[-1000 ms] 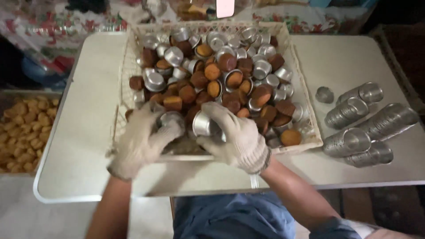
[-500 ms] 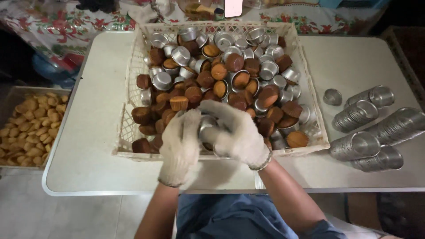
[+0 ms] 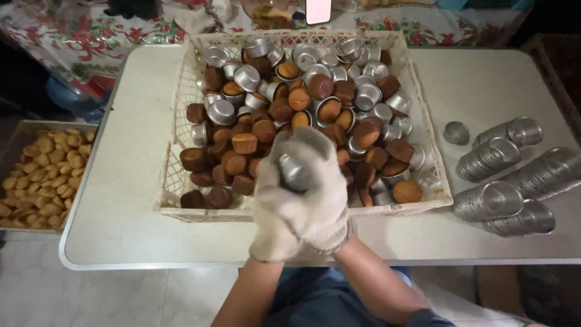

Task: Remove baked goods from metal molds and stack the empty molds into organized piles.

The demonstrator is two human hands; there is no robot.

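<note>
- a small round metal baking cup point(image 3: 295, 171) sits clasped between two gloved hands, held above the near edge of a white lattice basket; only its shiny rim and side show between the gloves.
- the left hand point(image 3: 277, 209), in a cream knit glove, is curled round the cup from below and from the left, fingers closed.
- the right hand point(image 3: 324, 194), in the same kind of glove, wraps over the cup from the right and top; the two hands are pressed against each other around it.
- whether the cup holds a cake cannot be told, since the gloves cover its mouth.
- the white lattice basket point(image 3: 417, 106) lies just beyond the hands and is heaped with brown cupcakes point(image 3: 245, 143) and more metal cups point(image 3: 247, 77), some empty, some filled, jumbled together.
- the basket rests on a pale tabletop point(image 3: 121, 200) with rounded corners.
- to the right of the basket, on the tabletop, lie several stacks of empty metal cups point(image 3: 490, 158) on their sides, and one single cup point(image 3: 456, 132) stands apart, near the basket wall.
- to the far left, lower than the tabletop, a tray of small golden cakes point(image 3: 36, 175) is partly in view.
- bare forearms lead down from the gloves toward the wearer's blue clothing at the bottom edge.
</note>
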